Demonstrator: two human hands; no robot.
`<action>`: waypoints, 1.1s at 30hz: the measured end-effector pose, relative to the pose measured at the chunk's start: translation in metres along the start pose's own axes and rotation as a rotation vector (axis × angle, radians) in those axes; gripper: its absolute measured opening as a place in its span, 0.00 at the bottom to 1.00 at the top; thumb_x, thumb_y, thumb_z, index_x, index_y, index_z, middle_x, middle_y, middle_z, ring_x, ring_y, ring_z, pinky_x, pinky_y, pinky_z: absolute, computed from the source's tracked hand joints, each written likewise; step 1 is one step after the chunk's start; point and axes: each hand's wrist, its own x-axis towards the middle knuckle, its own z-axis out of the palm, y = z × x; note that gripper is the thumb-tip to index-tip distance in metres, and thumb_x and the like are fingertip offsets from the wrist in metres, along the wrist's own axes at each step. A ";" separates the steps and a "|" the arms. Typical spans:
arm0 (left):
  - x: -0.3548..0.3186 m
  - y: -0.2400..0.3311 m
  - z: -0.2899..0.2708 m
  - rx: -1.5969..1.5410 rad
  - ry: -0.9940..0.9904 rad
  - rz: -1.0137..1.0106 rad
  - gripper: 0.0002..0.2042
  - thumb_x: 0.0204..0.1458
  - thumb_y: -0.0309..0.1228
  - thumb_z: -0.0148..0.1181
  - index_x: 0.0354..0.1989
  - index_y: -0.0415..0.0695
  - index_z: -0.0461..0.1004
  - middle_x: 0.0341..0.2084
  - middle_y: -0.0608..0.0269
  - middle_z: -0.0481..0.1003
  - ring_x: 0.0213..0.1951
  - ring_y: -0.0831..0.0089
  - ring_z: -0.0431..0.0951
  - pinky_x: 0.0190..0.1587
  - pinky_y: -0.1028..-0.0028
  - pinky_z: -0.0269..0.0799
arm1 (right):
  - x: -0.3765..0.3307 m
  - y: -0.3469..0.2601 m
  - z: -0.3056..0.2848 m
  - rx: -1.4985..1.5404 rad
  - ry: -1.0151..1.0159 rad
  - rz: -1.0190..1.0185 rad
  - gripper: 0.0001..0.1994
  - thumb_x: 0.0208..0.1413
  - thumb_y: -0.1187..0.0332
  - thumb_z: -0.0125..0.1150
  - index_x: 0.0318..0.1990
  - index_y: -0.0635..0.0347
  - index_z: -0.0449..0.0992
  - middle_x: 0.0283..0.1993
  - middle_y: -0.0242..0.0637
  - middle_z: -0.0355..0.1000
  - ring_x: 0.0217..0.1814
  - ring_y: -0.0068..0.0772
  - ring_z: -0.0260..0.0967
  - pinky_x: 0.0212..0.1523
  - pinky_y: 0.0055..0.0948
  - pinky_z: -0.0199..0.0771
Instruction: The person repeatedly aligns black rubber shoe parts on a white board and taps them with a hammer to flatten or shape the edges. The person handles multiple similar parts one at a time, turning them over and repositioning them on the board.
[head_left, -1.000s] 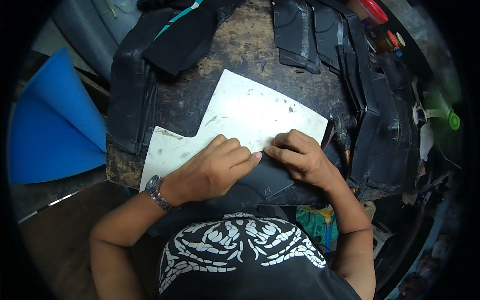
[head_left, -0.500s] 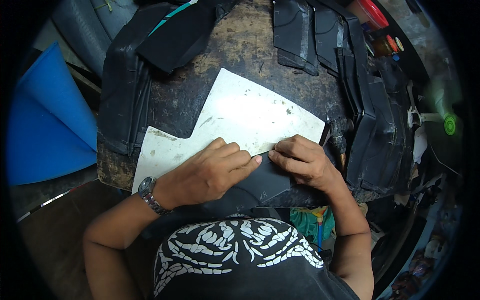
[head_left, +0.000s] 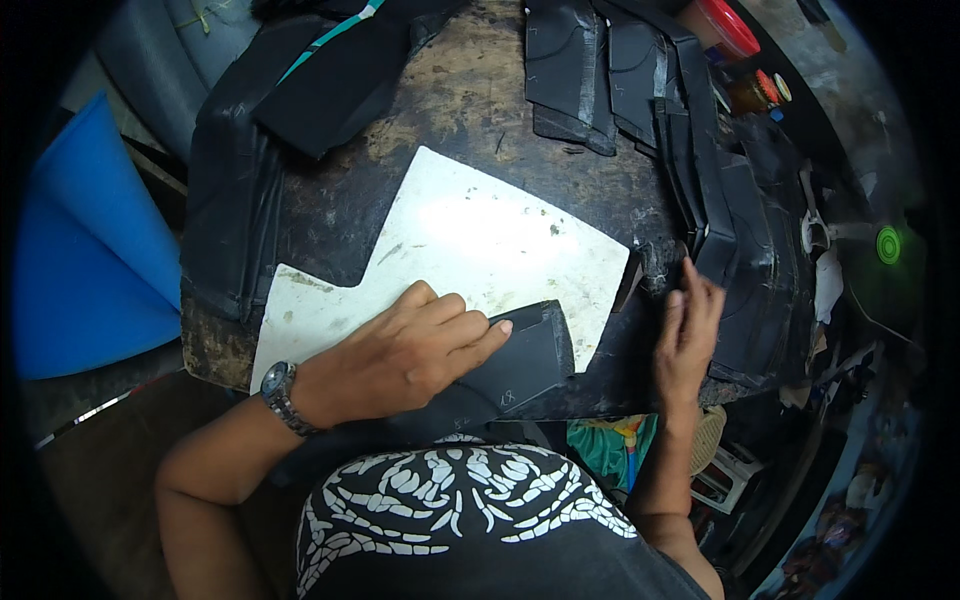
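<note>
A: Nearest in, what is the left hand (head_left: pixel 405 355) doing?

B: It lies flat, palm down, fingers stretched out and gripping nothing, pressing on a dark, flat, wedge-shaped piece of rubbery sheet (head_left: pixel 520 365). A metal-banded wristwatch (head_left: pixel 278 392) sits on the wrist behind it.

A: And where does that dark piece lie?

B: Under the left fingertips and out past them toward the right hand, on top of a white, flat, notched board (head_left: pixel 470 245) at the near edge of the worn wooden counter (head_left: pixel 470 95). Its near part runs off the counter edge toward the person's chest.

A: The right hand (head_left: pixel 687 330)?

B: Well apart from the left one, open with fingers straight and pointing away, holding nothing. Its fingertips rest against a stack of black rubber strips (head_left: pixel 745 250) lying just beyond and to its right.

A: What's beyond the hands?

B: Past the white board, more black folded pieces (head_left: pixel 585 70) lie at the far side of the counter, and a long black strip with a teal edge (head_left: pixel 320 85) lies beyond the left hand. Far off to the left of the left hand stands a blue plastic sheet (head_left: pixel 90 260), curved, off the counter. A red-lidded container (head_left: pixel 730 28) sits far beyond the right hand.
</note>
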 end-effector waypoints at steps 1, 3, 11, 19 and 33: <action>0.000 -0.001 -0.001 -0.012 -0.010 -0.004 0.17 0.57 0.22 0.57 0.55 0.34 0.78 0.31 0.65 0.73 0.35 0.73 0.72 0.40 0.71 0.65 | -0.010 0.003 0.002 -0.146 -0.056 -0.028 0.25 0.67 0.74 0.58 0.71 0.61 0.67 0.53 0.49 0.68 0.51 0.45 0.71 0.54 0.40 0.72; 0.001 -0.001 -0.002 -0.007 -0.031 -0.003 0.18 0.57 0.22 0.57 0.56 0.35 0.78 0.31 0.66 0.73 0.35 0.73 0.72 0.41 0.71 0.65 | -0.024 0.008 0.006 -0.369 -0.140 -0.064 0.32 0.67 0.70 0.59 0.77 0.58 0.58 0.50 0.49 0.68 0.46 0.46 0.69 0.51 0.39 0.69; 0.000 0.000 -0.001 0.019 -0.009 0.028 0.18 0.56 0.21 0.57 0.56 0.36 0.78 0.31 0.66 0.72 0.35 0.73 0.71 0.40 0.71 0.64 | -0.030 -0.002 -0.011 0.169 -0.101 0.097 0.26 0.68 0.76 0.54 0.73 0.66 0.61 0.64 0.53 0.70 0.63 0.49 0.72 0.64 0.41 0.68; 0.002 -0.003 0.001 0.004 -0.010 0.053 0.17 0.56 0.22 0.58 0.54 0.36 0.79 0.30 0.67 0.70 0.34 0.73 0.71 0.40 0.71 0.63 | -0.008 -0.038 -0.004 -0.094 -0.034 -0.105 0.33 0.56 0.80 0.65 0.70 0.46 0.72 0.46 0.44 0.71 0.42 0.43 0.69 0.45 0.39 0.74; -0.002 -0.006 0.004 -0.066 -0.049 -0.034 0.23 0.54 0.22 0.61 0.61 0.42 0.76 0.32 0.64 0.71 0.36 0.66 0.72 0.46 0.67 0.64 | 0.011 -0.064 0.031 0.312 -0.371 -0.701 0.15 0.50 0.79 0.68 0.47 0.66 0.78 0.46 0.42 0.73 0.41 0.40 0.77 0.36 0.34 0.81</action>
